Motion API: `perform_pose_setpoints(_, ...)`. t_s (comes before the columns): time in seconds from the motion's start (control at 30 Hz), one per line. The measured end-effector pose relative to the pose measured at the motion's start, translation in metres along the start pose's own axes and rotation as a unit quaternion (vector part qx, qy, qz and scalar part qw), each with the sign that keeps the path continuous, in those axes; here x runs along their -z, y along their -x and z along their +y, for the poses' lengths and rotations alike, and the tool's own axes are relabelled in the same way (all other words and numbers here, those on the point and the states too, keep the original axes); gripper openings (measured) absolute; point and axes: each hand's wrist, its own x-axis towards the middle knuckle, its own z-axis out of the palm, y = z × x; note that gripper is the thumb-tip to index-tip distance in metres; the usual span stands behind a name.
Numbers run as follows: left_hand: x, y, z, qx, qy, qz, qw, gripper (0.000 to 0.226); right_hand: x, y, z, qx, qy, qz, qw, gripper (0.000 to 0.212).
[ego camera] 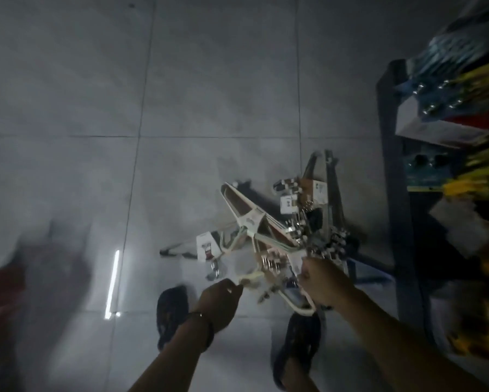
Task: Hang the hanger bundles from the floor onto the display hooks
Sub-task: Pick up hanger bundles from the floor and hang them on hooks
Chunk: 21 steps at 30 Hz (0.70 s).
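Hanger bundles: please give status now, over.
Left hand pinches a cream hanger hook. Right hand grips the hanger bundle. Dark shelf rack stands close right.

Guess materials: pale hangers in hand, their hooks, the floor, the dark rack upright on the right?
Pale hangers: likely plastic, cream, matte; hollow moulded arms. Hanger hooks: metal, bright glints. Floor: glossy grey tile, likely ceramic; grout lines, lamp reflection. Rack upright: probably painted metal, dark matte; blur leaves it open.
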Motion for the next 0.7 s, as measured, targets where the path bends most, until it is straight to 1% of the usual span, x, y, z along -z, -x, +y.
perform_pose_setpoints(0.1,-0.011,-0.096,-0.034,0.086,0.061,-0.012,0.994,0.044,-0.043,-0.086,0.005,0.016,0.027,0.043,0.999,0.011)
perform_pose_setpoints(0.13,-0.014,-0.125,-0.046,0.097,0.074,-0.014,0.992,0.047,-0.058,-0.112,0.004,0.023,0.039,0.056,0.997,0.013)
perform_pose_setpoints(0.17,-0.014,-0.155,-0.058,0.112,0.106,-0.01,0.988,0.047,-0.074,-0.136,0.002,0.029,0.048,0.062,0.997,0.02)
perform_pose_setpoints(0.2,-0.015,-0.181,-0.068,0.116,0.123,-0.004,0.986,0.044,-0.089,-0.16,-0.001,0.037,0.062,0.061,0.995,0.032)
perform_pose_setpoints(0.27,-0.016,-0.223,-0.083,0.127,0.203,0.026,0.971,0.045,-0.115,-0.205,-0.009,0.055,0.129,0.06,0.988,0.055)
perform_pose_setpoints(0.33,-0.025,-0.252,-0.091,0.149,0.272,0.068,0.948,0.057,-0.137,-0.242,-0.016,0.053,0.226,0.063,0.971,0.06)
perform_pose_setpoints(0.37,-0.035,-0.265,-0.096,0.153,0.299,0.075,0.939,0.058,-0.146,-0.256,-0.02,0.043,0.251,0.06,0.965,0.061)
perform_pose_setpoints(0.4,-0.045,-0.274,-0.099,0.156,0.318,0.074,0.932,0.054,-0.155,-0.267,-0.021,0.034,0.253,0.06,0.965,0.062)
perform_pose_setpoints(0.43,-0.054,-0.281,-0.101,0.158,0.333,0.074,0.927,0.049,-0.162,-0.275,-0.022,0.028,0.239,0.069,0.968,0.06)
perform_pose_setpoints(0.5,-0.069,-0.289,-0.103,0.154,0.363,0.086,0.915,0.04,-0.173,-0.286,-0.02,0.035,0.18,0.114,0.976,0.044)
perform_pose_setpoints(0.53,-0.072,-0.29,-0.099,0.151,0.406,0.091,0.897,0.037,-0.175,-0.289,-0.018,0.037,0.148,0.132,0.979,0.037)
perform_pose_setpoints(0.57,-0.075,-0.289,-0.096,0.148,0.446,0.104,0.877,0.037,-0.176,-0.292,-0.017,0.036,0.119,0.134,0.983,0.034)
perform_pose_setpoints(0.6,-0.073,-0.285,-0.091,0.144,0.467,0.125,0.863,0.038,-0.175,-0.292,-0.019,0.033,0.082,0.12,0.989,0.036)
perform_pose_setpoints(0.67,-0.063,-0.269,-0.084,0.122,0.442,0.19,0.868,0.042,-0.168,-0.287,-0.026,0.022,-0.005,0.097,0.995,0.04)
perform_pose_setpoints(0.7,-0.055,-0.259,-0.08,0.099,0.437,0.224,0.865,0.041,-0.163,-0.283,-0.029,0.029,-0.032,0.097,0.994,0.041)
